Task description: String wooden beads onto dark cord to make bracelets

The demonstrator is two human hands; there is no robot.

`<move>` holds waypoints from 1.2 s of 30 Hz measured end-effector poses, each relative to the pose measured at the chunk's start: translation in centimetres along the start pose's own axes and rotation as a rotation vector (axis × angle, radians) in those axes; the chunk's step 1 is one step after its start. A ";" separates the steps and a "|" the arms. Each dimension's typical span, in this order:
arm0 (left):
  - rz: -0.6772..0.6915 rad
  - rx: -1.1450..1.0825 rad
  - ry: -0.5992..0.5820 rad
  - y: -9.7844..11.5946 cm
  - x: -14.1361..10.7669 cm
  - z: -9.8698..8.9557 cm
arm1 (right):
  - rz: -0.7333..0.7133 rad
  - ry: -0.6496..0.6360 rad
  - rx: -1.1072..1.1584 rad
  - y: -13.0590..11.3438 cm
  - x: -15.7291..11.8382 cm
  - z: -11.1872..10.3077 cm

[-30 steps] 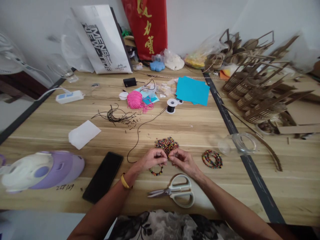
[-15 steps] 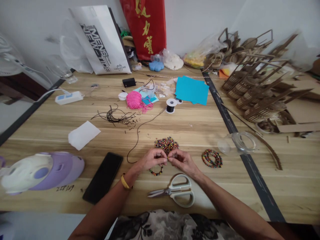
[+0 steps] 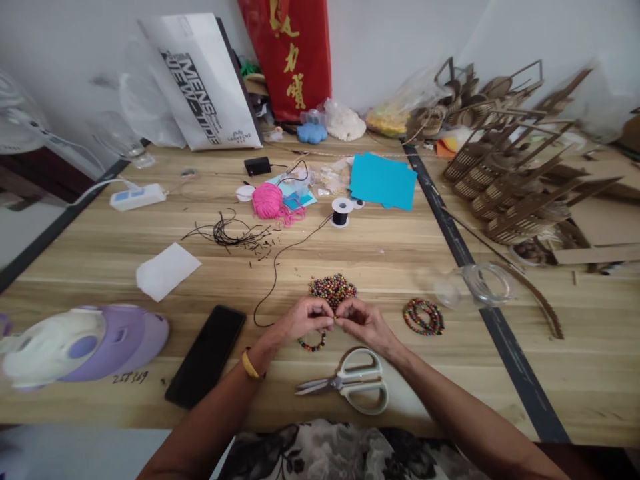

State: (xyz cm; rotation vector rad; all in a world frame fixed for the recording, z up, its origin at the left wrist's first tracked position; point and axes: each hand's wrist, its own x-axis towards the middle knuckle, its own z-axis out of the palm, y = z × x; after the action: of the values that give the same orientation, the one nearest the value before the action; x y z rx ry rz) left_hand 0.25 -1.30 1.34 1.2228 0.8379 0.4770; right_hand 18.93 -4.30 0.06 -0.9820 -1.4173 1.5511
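My left hand [image 3: 306, 319] is closed in a pinch on a black cord [image 3: 277, 267], with a curved string of colourful beads [image 3: 313, 346] hanging below its fingers. Close against it, my right hand [image 3: 364, 323] pinches a tiny yellowish bead [image 3: 335, 318] at the fingertips. Just beyond both hands lies a pile of multicoloured beads [image 3: 334, 287]. The cord runs back in a loop to a white spool of black cord [image 3: 341, 212]. Grey-handled scissors [image 3: 345, 383] rest in front of my hands. A finished-looking coil of beads [image 3: 424, 317] is on the right.
A black phone [image 3: 206, 357] and a purple-white appliance [image 3: 90, 345] lie at the left, near white paper [image 3: 168, 271]. Farther back are pink yarn [image 3: 267, 200], cut black cords [image 3: 227, 231] and blue sheets [image 3: 383, 181]. Brown baskets [image 3: 510, 187] stand at the right.
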 end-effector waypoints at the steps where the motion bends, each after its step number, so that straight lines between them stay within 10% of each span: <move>1: -0.004 -0.002 0.000 0.0 0.0 0.0 | -0.005 0.004 -0.002 0.0 0.0 0.0; 36: 0.022 0.007 -0.004 -0.4 0.1 -0.1 | 0.028 -0.013 -0.012 -0.7 0.0 0.0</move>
State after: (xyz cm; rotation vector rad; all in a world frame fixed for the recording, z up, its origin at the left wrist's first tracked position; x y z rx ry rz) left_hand 0.23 -1.27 0.91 1.2397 0.8238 0.4891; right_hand 18.95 -4.29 0.71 -1.0048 -1.4286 1.5740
